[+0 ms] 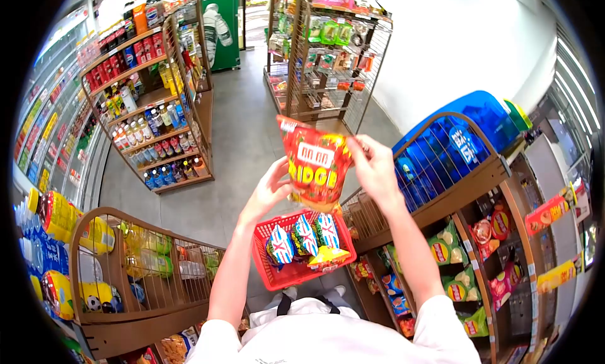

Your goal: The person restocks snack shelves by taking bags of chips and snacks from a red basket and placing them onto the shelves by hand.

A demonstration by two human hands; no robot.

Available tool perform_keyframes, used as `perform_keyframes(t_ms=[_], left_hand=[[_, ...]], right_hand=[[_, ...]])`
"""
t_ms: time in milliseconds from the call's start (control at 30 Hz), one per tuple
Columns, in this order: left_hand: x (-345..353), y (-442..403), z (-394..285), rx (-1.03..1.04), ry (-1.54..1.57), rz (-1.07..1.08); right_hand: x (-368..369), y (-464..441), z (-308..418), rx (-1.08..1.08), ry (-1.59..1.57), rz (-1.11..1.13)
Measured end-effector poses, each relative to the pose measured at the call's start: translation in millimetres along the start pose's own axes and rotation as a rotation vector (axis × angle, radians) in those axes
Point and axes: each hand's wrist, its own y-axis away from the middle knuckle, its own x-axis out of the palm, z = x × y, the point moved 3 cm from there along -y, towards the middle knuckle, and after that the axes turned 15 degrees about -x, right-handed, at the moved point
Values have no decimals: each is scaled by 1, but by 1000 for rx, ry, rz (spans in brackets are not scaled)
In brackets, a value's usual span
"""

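A red bag of chips [329, 186] with yellow lettering is held up in front of me, above the basket. My right hand [378, 169] pinches its upper right edge between thumb and fingers. At the bag's left side is my left hand [270, 189], fingers apart and curved toward it; whether they touch it I cannot tell. Below, a red shopping basket [263, 263] holds several snack bags [305, 237] with white, blue and green on them, and a yellow bag [329, 257] lies at its near right.
Shelves of chip bags [450, 250] stand close on my right, with a large blue display bin [441, 150] behind. A wire-sided rack of bottles [148, 257] is on my left. Farther off are a drinks shelf [145, 112] and a snack rack [334, 55], with grey floor [236, 112] between.
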Motion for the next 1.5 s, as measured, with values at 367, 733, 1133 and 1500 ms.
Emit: perform_keyframes(t_ms=[367, 733, 1133, 1500], left_hand=[[64, -28, 0, -35, -128, 184], [127, -18, 56, -291, 124, 147], [228, 1, 76, -326, -60, 448], [288, 36, 93, -416, -24, 633]], right_hand=[[-68, 0, -15, 186, -306, -172], [-97, 118, -11, 223, 50, -467], [-86, 265, 11, 482, -175, -602], [-105, 326, 46, 540, -43, -823]])
